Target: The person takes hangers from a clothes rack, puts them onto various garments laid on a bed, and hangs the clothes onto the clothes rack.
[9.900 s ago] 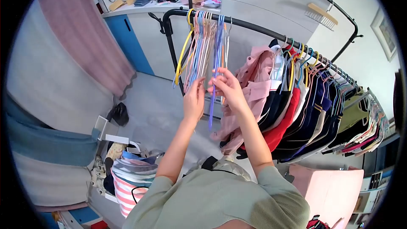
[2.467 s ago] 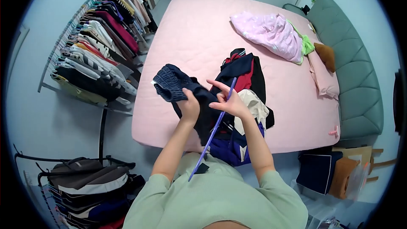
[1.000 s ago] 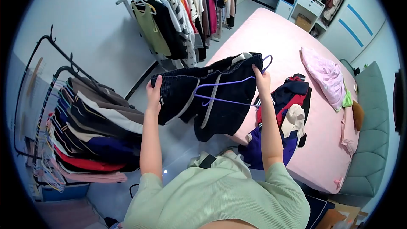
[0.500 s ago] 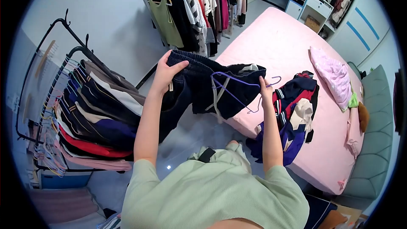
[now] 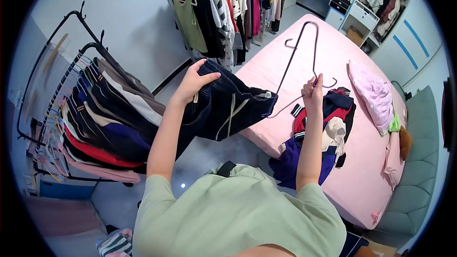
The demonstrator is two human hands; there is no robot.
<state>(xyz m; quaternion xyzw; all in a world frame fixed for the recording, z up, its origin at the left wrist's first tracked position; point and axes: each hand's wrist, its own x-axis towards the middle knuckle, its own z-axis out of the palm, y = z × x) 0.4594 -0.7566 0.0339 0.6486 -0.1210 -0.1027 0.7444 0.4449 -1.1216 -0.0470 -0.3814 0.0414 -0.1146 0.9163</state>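
My left hand (image 5: pixel 196 84) grips the elastic waistband of a pair of dark blue jeans (image 5: pixel 214 107) with a pale drawstring. The jeans hang from it over the floor, their legs partly hidden behind my left forearm. In my right hand (image 5: pixel 312 94) is a thin purple clothes hanger (image 5: pixel 290 62), pinched near its hook and turned on its side above the bed. One lower part of the hanger reaches the right end of the waistband; whether it is inside the jeans I cannot tell.
A pile of clothes (image 5: pixel 304 159) lies on the pink bed (image 5: pixel 266 135), with a pink bundle (image 5: pixel 370 95) beyond. Trousers hang on a black rack (image 5: pixel 64 74) at left. A second rack (image 5: pixel 183 33) of tops stands behind. Empty hangers (image 5: pixel 50 159) hang at lower left.
My right hand has moved right and away from the waistband, swinging the hanger off the jeans' front and up over the bed. The waistband's right end has dropped, while my left hand keeps its grip.
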